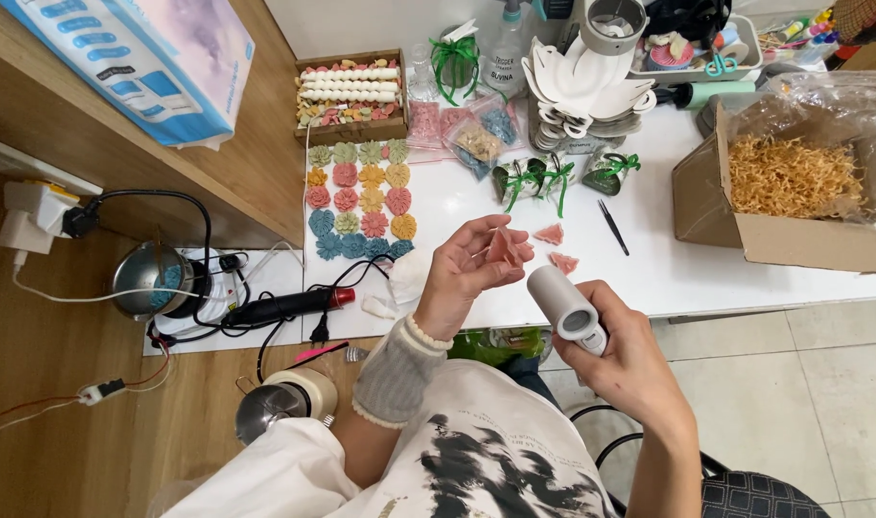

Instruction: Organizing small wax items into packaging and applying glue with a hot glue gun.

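Note:
My left hand (464, 271) is raised over the front of the white table (687, 259) and pinches a small pink shell-shaped piece (506, 247) between its fingertips. My right hand (618, 355) grips a grey cylindrical hand-held tool (564, 306), its top end pointing toward the pink piece and close to it. Two more pink shell pieces (556, 247) lie on the table just beyond my hands.
Rows of coloured shell shapes (359, 200) lie on the table's left. A wooden box of similar pieces (350, 94), small bags, green-ribboned packets (534, 178), tweezers (612, 226) and a carton of straw filling (793, 182) stand around. Left of the table are a metal pot (150, 278) and cables.

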